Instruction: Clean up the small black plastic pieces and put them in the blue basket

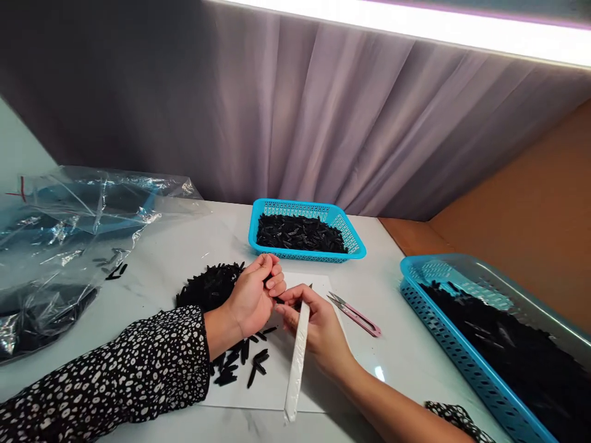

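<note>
Now | left hand (253, 295) pinched shut on a small black piece (269, 280) | right hand (318, 326) closed around a white knife (298, 351), tip at that piece | risk: blade so near the left fingertips (276, 284) could slip and nick them | pink snips (355, 315) just beyond right hand on table (184, 246)

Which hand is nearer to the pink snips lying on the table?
Right. The right hand, holding a white tool, sits just beside the pink snips. The left hand, pinching a small black piece, lies farther off, beyond the right hand.
</note>
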A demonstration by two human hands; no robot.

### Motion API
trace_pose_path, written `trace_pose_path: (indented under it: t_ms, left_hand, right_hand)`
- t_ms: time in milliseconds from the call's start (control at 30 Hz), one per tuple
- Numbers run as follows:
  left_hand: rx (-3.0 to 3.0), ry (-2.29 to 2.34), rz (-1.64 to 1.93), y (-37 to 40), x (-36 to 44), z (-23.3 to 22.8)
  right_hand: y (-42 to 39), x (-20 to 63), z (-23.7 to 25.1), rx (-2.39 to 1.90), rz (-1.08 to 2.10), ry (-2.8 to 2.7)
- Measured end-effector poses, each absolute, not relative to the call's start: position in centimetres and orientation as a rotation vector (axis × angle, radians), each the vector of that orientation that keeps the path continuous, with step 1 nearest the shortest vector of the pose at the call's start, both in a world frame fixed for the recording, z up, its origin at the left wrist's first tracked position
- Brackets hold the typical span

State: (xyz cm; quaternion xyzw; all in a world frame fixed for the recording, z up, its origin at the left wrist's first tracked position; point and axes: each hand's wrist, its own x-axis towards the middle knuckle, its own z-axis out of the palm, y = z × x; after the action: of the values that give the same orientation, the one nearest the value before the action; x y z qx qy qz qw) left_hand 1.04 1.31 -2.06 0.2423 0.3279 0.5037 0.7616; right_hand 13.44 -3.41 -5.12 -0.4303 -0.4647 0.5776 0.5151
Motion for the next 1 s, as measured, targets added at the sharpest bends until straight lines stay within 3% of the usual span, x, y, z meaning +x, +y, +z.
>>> trace_pose_path:
  t_ms: [567, 1000]
  left_hand:
    - [1.209, 0.950, 0.976, 1.0, 0.9, -2.4]
    - [1.300, 0.925, 0.973, 0.9, 0.8, -2.2]
  right_hand:
    - [-2.3, 15.8, -4.4, -1.008, 1.387, -0.952]
    - [-2.1, 16.1, -4.8, -0.995, 1.073, -1.068]
